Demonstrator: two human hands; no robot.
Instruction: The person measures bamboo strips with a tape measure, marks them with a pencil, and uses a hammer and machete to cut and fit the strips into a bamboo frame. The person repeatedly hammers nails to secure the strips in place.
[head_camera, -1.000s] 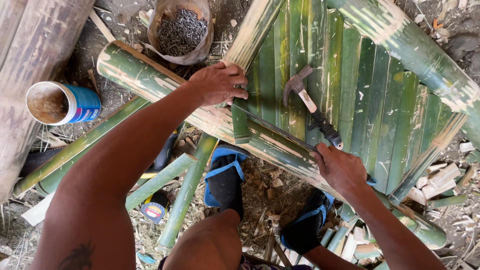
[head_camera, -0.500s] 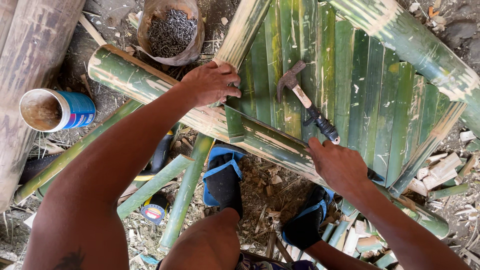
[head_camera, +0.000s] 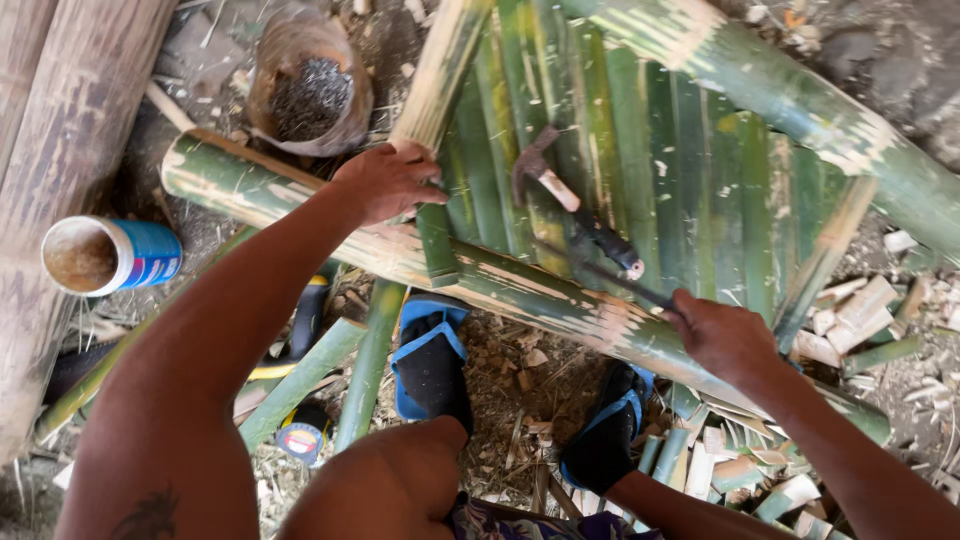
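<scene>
A big bamboo panel (head_camera: 690, 180) made of flat green slats fills the picture from twelve o'clock to three o'clock. A thick green pole (head_camera: 250, 185) lies under its near edge and runs from ten o'clock down toward four o'clock. More old grey poles (head_camera: 60, 130) lie at nine o'clock.

The left hand (head_camera: 385, 180) sits just above the middle. Its fingers are curled and press down on a short green slat (head_camera: 437, 240) where it meets the pole. The right hand (head_camera: 725, 335) is at four o'clock. Its fingers are closed around the end of a thin dark rod (head_camera: 600, 272), which lies across the pole.

A hammer (head_camera: 575, 205) lies loose on the slats near the middle, between the two hands. No hand touches it.

A round brown bag (head_camera: 310, 85) full of small dark nails sits at eleven o'clock. A round can (head_camera: 110, 262) with a blue label lies on its side at nine o'clock, its open mouth showing brown inside.

Two blue and black sandals (head_camera: 430, 355) are at six o'clock. Small bamboo chips (head_camera: 850, 310) lie at four o'clock.
</scene>
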